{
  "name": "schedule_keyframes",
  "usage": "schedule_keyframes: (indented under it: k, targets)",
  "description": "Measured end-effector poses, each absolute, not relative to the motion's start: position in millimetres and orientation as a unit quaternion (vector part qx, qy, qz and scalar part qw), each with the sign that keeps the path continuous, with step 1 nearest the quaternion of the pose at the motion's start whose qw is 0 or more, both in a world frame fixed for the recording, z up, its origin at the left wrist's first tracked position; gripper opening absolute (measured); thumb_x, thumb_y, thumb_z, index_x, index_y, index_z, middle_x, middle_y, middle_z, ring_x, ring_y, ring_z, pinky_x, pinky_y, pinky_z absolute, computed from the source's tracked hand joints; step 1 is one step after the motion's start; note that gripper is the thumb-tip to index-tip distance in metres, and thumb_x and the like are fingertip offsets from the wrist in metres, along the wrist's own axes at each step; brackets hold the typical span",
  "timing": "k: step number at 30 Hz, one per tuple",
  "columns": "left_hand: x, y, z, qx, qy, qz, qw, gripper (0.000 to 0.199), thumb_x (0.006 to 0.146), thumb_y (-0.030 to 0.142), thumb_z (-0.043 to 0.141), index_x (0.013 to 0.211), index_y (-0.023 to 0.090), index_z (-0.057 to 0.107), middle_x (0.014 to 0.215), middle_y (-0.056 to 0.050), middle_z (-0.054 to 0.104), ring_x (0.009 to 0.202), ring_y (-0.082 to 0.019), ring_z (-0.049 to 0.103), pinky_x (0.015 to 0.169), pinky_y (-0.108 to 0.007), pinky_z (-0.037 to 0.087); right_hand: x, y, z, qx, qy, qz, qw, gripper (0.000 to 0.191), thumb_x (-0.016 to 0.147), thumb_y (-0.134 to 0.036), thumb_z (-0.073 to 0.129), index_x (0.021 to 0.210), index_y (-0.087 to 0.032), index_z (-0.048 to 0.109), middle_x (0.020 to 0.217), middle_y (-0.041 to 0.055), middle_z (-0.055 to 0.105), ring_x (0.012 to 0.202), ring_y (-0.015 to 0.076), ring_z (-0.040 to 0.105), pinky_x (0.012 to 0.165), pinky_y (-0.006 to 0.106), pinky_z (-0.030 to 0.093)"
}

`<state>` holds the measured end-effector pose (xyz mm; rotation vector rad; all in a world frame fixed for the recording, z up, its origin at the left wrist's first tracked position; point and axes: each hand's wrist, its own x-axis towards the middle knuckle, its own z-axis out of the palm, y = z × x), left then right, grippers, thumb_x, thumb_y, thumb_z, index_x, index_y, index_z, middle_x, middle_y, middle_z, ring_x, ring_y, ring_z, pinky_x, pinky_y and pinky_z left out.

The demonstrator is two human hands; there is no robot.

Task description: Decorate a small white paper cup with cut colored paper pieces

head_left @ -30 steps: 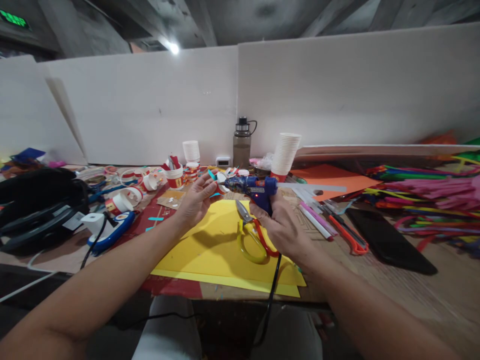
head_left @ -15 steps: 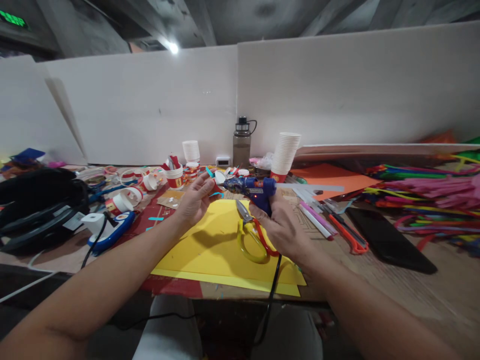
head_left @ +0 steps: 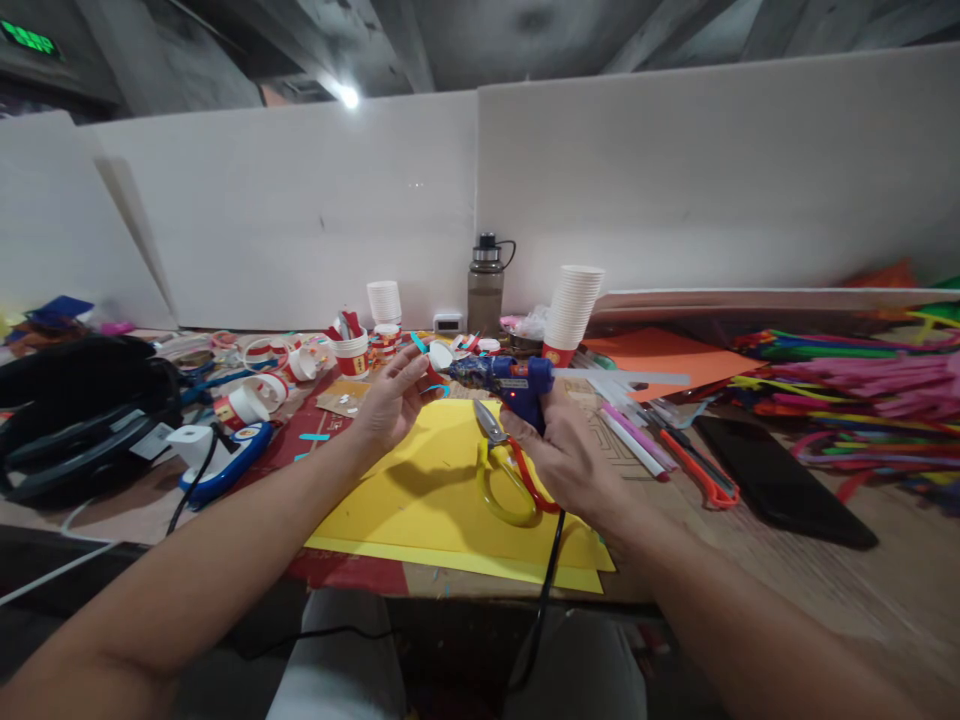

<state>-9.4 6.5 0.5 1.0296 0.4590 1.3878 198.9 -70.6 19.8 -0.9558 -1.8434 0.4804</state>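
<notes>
My right hand is wrapped round the handle of a blue glue gun, which points left with a red light lit on its side. A long clear glue stick sticks out of its back end. The fingers of my left hand pinch a small paper cup with blue strips on it. The gun's nozzle is close to the cup; whether they touch I cannot tell. Below the hands, scissors with one yellow and one red handle lie on yellow paper.
A bottle and a stack of paper cups stand behind the hands. Cut cups and a blue-and-white device lie left. On the right are a box cutter, a black phone and pipe cleaners. The gun's black cord hangs over the table edge.
The whole view has shifted very slightly. Both hands keep almost the same pose, with the glue gun's nozzle still beside the cup.
</notes>
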Motion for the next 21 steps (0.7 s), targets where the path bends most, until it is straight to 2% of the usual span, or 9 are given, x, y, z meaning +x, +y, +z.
schedule_keyframes:
  k: [7, 11, 13, 15, 17, 21]
  targets:
    - [-8.1, 4.9, 0.9, 0.421, 0.207, 0.612, 0.637, 0.032, 0.072, 0.031, 0.078, 0.097, 0.021, 0.062, 0.081, 0.004, 0.072, 0.066, -0.011, 0.067, 0.064, -0.024, 0.052, 197.9, -71.3, 21.2, -0.397, -0.757, 0.196, 0.481, 0.036, 0.091, -0.034, 0.053, 0.123, -0.019, 0.054, 0.122, 0.0107, 0.064, 0.109, 0.0285, 0.058, 0.098, 0.045, 0.043]
    - [-8.1, 6.2, -0.1, 0.418, 0.214, 0.612, 0.636, 0.036, 0.070, 0.037, 0.079, 0.096, 0.020, 0.062, 0.080, 0.003, 0.072, 0.065, -0.011, 0.068, 0.061, -0.024, 0.052, 199.1, -71.7, 22.4, -0.401, -0.746, 0.199, 0.493, 0.033, 0.089, -0.035, 0.055, 0.118, -0.020, 0.057, 0.118, 0.0091, 0.065, 0.107, 0.0259, 0.057, 0.095, 0.042, 0.044]
    - [-8.1, 6.9, -0.5, 0.420, 0.223, 0.610, 0.634, 0.038, 0.068, 0.040, 0.079, 0.096, 0.020, 0.062, 0.080, 0.002, 0.072, 0.067, -0.013, 0.069, 0.060, -0.024, 0.052, 200.9, -70.1, 22.2, -0.424, -0.724, 0.224, 0.496, 0.028, 0.088, -0.038, 0.057, 0.108, -0.018, 0.060, 0.107, 0.0085, 0.066, 0.097, 0.0233, 0.059, 0.087, 0.038, 0.046]
    - [-8.0, 8.1, -1.3, 0.423, 0.226, 0.605, 0.636, 0.039, 0.068, 0.042, 0.080, 0.095, 0.019, 0.062, 0.079, 0.002, 0.072, 0.067, -0.013, 0.069, 0.060, -0.023, 0.051, 202.9, -67.5, 22.2, -0.436, -0.691, 0.294, 0.496, 0.026, 0.086, -0.040, 0.058, 0.097, -0.017, 0.060, 0.093, 0.0066, 0.067, 0.078, 0.0178, 0.059, 0.072, 0.032, 0.048]
    - [-7.9, 9.7, -2.9, 0.423, 0.221, 0.596, 0.645, 0.038, 0.069, 0.041, 0.079, 0.095, 0.020, 0.062, 0.077, 0.002, 0.072, 0.066, -0.013, 0.069, 0.060, -0.024, 0.052, 204.2, -64.8, 23.2, -0.419, -0.648, 0.389, 0.504, 0.026, 0.084, -0.041, 0.060, 0.094, -0.018, 0.057, 0.080, 0.0026, 0.065, 0.060, 0.0121, 0.053, 0.057, 0.026, 0.044]
    - [-7.3, 12.8, -6.6, 0.399, 0.207, 0.594, 0.668, 0.034, 0.070, 0.038, 0.080, 0.093, 0.020, 0.063, 0.079, 0.003, 0.071, 0.063, -0.011, 0.067, 0.063, -0.024, 0.054, 204.8, -63.0, 28.7, -0.381, -0.565, 0.513, 0.522, 0.026, 0.077, -0.039, 0.067, 0.090, -0.019, 0.056, 0.059, -0.0034, 0.058, 0.049, 0.0091, 0.047, 0.046, 0.021, 0.036]
